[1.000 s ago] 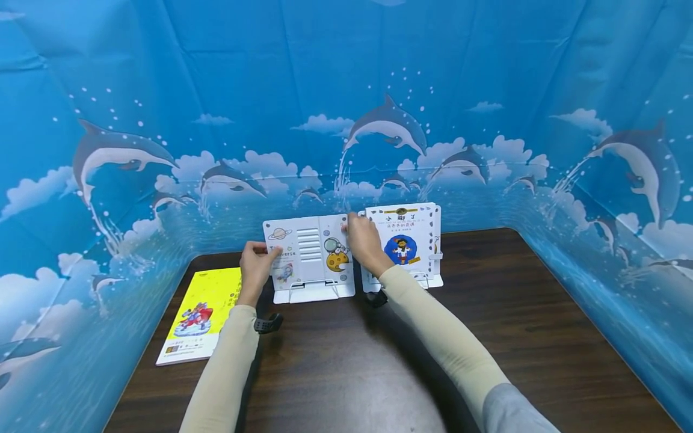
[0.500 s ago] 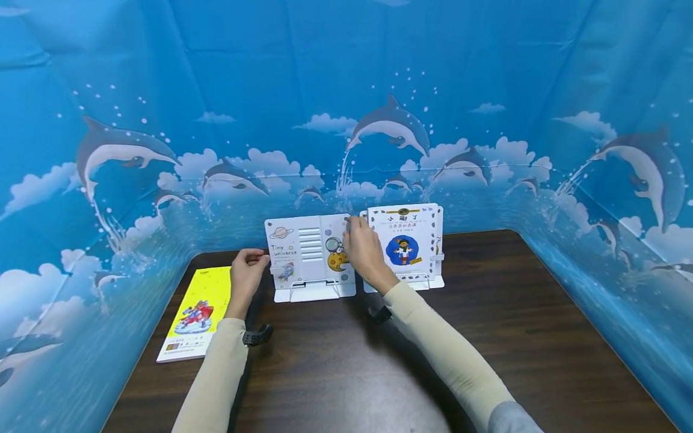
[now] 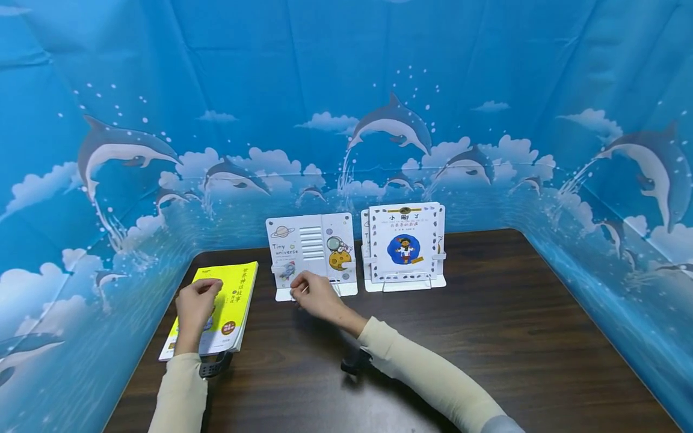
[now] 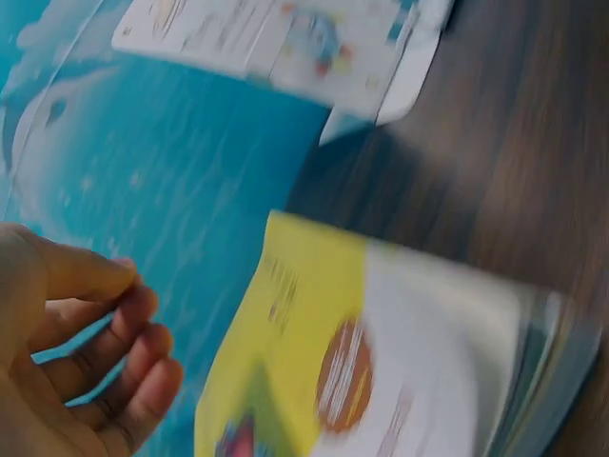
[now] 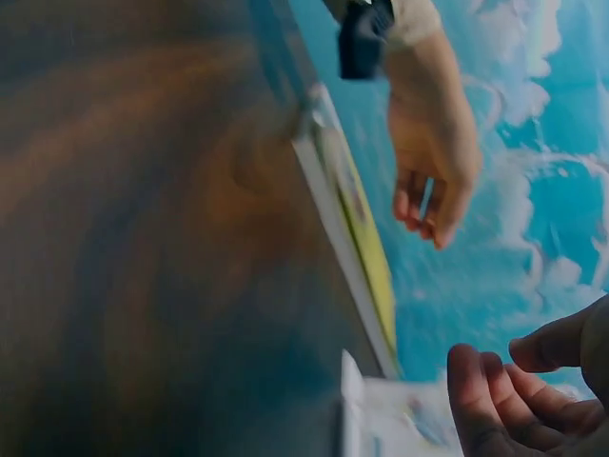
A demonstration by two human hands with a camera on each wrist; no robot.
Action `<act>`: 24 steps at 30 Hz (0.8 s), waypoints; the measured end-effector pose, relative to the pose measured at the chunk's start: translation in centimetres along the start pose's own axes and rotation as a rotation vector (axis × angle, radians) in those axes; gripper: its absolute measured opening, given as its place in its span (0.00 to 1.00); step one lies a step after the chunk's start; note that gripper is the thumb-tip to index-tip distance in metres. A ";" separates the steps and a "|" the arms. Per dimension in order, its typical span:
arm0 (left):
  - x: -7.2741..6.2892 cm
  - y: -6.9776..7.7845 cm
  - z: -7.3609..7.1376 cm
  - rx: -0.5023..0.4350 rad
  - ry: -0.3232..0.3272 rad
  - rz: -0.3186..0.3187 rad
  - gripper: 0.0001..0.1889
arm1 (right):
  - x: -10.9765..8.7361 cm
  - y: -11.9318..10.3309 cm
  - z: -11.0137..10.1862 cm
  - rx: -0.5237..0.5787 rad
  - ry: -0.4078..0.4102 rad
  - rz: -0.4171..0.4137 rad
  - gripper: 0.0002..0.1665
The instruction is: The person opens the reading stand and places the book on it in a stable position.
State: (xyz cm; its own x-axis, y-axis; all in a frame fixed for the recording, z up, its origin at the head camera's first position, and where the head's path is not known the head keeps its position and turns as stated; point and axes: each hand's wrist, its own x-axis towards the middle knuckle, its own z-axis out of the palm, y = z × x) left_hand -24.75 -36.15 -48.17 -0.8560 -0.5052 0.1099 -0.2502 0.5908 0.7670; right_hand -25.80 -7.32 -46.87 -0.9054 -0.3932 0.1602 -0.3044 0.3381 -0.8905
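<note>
My left hand (image 3: 196, 308) hovers over the yellow book (image 3: 240, 300), its fingers loosely bent with nothing between them. In the left wrist view the book's cover (image 4: 295, 324) lies beside that hand, apart from the fingertips (image 4: 157, 371). My right hand (image 3: 319, 296) is in front of the white book stand (image 3: 284, 255) printed "Tiny universe" and hides part of its lower ledge. Thumb and fingers of this hand are slightly bent and hold nothing, as the right wrist view shows at the fingers (image 5: 481, 400).
A second white stand (image 3: 441, 279) to the right bears an upright white book (image 3: 403, 240) with a blue round picture. Everything rests on a dark wooden table (image 3: 514, 325). Behind it hangs a blue dolphin-printed cloth (image 3: 303, 84).
My left hand has left the "Tiny universe" stand's left edge and moved left over the yellow book. My right hand has let go of its top right corner and come down and left.
</note>
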 end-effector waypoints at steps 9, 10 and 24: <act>0.1 -2.7 -2.3 0.193 -0.047 -0.125 0.29 | 1.0 0.2 4.6 -0.009 -0.146 0.064 0.08; 0.2 -2.9 -2.4 0.213 -0.060 -0.136 0.30 | 1.2 0.2 4.9 -0.028 -0.159 0.068 0.10; 0.6 -4.1 -1.8 0.205 -0.148 -0.257 0.42 | 2.2 0.5 7.2 0.019 -0.308 0.192 0.26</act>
State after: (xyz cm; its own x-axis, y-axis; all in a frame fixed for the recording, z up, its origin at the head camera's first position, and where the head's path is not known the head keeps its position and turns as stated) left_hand -23.42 -39.98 -50.07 -0.8055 -0.5664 -0.1743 -0.5388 0.5773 0.6135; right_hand -25.80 -14.11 -50.03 -0.8129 -0.5644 -0.1438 -0.1292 0.4155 -0.9003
